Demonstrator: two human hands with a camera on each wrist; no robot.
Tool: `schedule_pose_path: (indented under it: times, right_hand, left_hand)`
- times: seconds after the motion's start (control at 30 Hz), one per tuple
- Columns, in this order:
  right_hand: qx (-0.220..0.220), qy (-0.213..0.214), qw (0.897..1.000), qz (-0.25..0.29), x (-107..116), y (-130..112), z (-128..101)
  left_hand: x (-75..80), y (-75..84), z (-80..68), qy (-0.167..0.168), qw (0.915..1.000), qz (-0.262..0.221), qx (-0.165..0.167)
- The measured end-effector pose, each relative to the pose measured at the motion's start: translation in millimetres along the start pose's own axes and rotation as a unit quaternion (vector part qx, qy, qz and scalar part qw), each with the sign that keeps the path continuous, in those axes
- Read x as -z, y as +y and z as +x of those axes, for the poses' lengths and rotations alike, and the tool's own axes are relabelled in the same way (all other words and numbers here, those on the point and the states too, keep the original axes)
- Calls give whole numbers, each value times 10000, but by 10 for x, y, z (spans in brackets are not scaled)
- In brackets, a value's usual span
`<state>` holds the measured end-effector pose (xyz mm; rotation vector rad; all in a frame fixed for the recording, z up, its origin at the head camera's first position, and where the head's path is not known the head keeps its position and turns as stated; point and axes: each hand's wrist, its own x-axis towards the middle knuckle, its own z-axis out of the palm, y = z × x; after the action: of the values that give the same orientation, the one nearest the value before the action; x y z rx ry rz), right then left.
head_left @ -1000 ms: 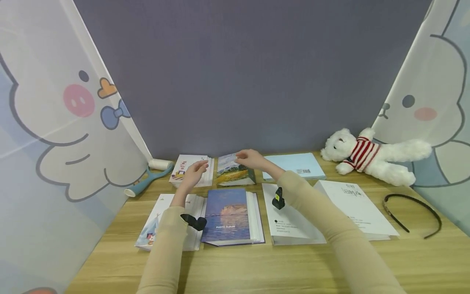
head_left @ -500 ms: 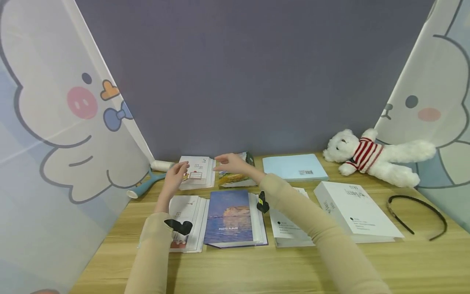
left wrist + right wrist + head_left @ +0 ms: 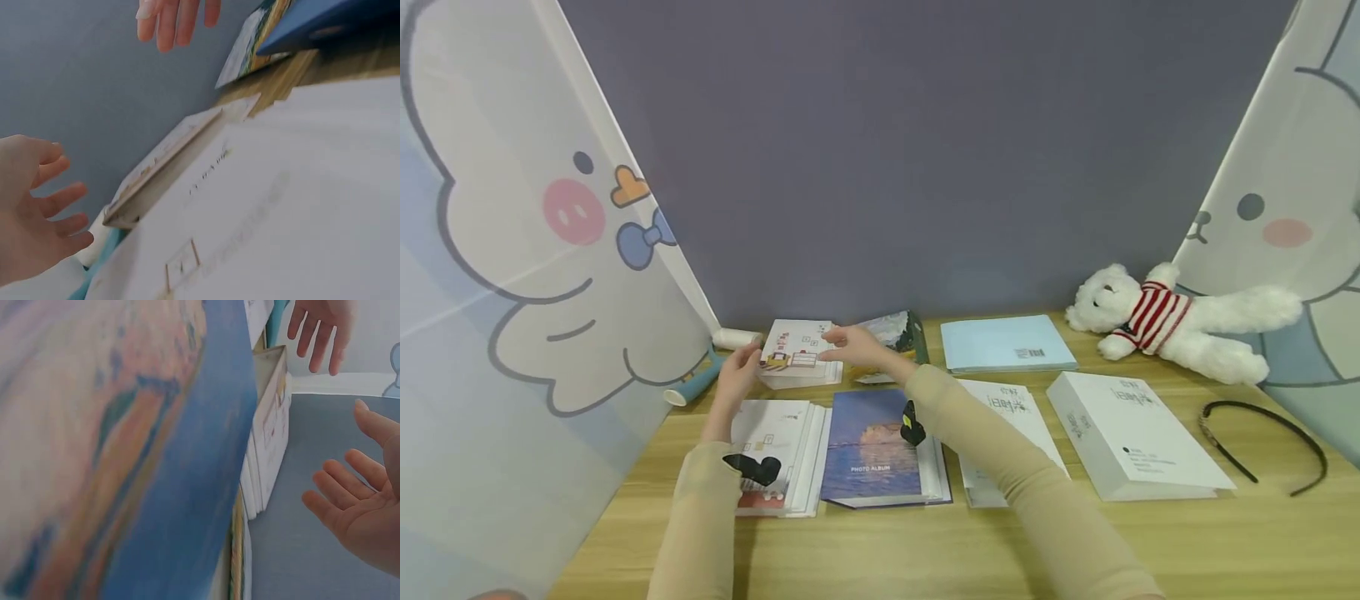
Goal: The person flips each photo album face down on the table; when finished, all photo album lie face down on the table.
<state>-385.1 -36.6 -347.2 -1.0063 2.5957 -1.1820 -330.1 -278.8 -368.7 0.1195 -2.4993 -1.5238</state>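
At the back left of the table lies a white photo album (image 3: 800,343) with small printed drawings on its cover. My left hand (image 3: 737,379) is at its left side, fingers loosely spread in the left wrist view and holding nothing. To its right hovers my right hand (image 3: 854,347), with relaxed, parted fingers and nothing in them, as the right wrist view shows. Partly behind the right hand is an album with a landscape painting (image 3: 891,332). Below the hands lie another white album (image 3: 775,433), partly covered by the left wrist, and a blue photo album (image 3: 871,446).
A light blue book (image 3: 1000,340) is at the back. Two white albums or boxes (image 3: 1138,433) (image 3: 1007,408) lie front right. Beyond them are a white teddy bear (image 3: 1165,317) and a black headband (image 3: 1273,421). A lint roller (image 3: 696,383) lies far left.
Both hands have moved left, from around the landscape album to either side of the back-left white album. The landscape album now lies turned, uncovered in part. The view has shifted slightly.
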Motion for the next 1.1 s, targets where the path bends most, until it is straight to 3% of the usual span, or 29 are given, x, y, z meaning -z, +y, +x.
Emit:
schedule_pose_path:
  times: [0.23,0.43,0.67,0.9,1.1]
  right_hand:
    - [24,-298,9995,79,-226,71,72]
    - [-275,-784,9965,8,-301,56,42]
    - [-512,-1134,9917,-328,-293,50,72]
    - [-801,-1188,9895,-207,-307,83,53]
    - [-939,-1056,9899,105,-340,52,47]
  left_hand:
    - [13,-174,-39,-491,9983,53,309]
    - [-30,-244,-16,-545,9964,67,639]
    - [-33,-262,76,-655,9954,455,524]
    - [-38,-266,92,-715,9947,460,573]
    - [-43,-253,93,-823,9938,79,739]
